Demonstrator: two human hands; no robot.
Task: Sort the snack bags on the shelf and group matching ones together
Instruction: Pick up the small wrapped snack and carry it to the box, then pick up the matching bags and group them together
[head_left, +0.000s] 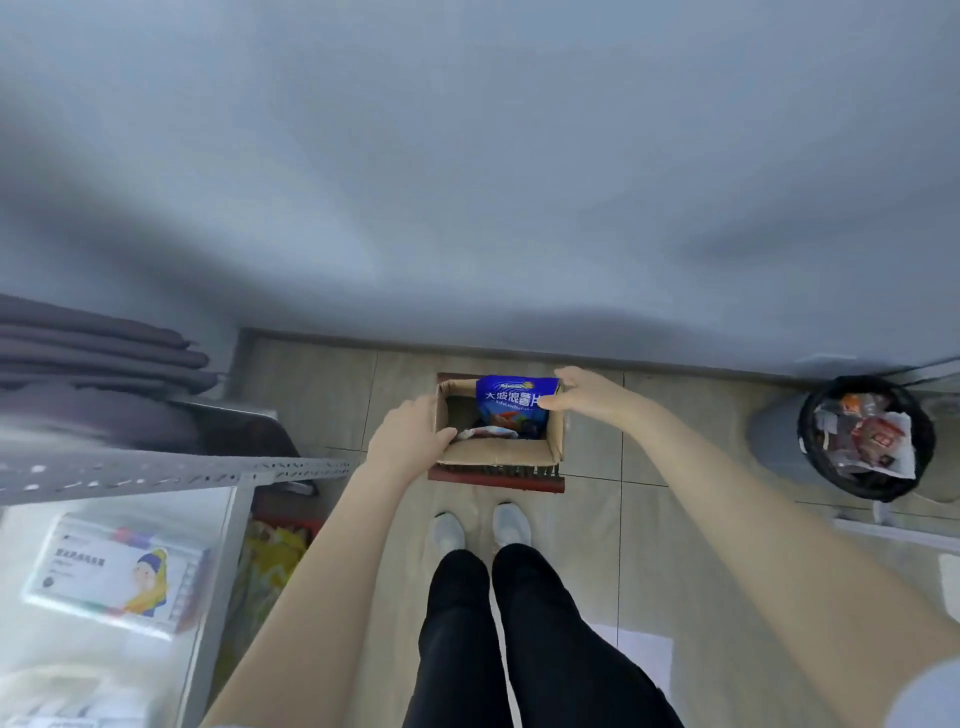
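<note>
A blue snack bag (517, 400) with white lettering stands upright at the far right of an open cardboard box (498, 453), its top poking above the rim. Lower in the box lie a few more packets (488, 432) (white, red and dark ones, too blurred to tell apart). The box sits on a low dark-red stand (493, 480) on the tiled floor (597, 519), close to the grey wall (467, 182).

The right hand (582, 397) is at the box's far right corner, its fingers (551, 401) curled against the blue bag's right edge and the rim; whether they pinch the bag or only the cardboard I cannot tell. The left hand (410, 434) wraps the box's left wall, thumb inside and the rest outside, closed on the cardboard.

Below the box stand the person's white shoes (480, 527) and black trousers (519, 634). To the left is a metal shelf (171, 470) with a boxed item (117, 571) on its clear surface and yellow bags (270, 566) lower down. Well to the right stands a waste bin (865, 436) lined in black and full of wrappers.
</note>
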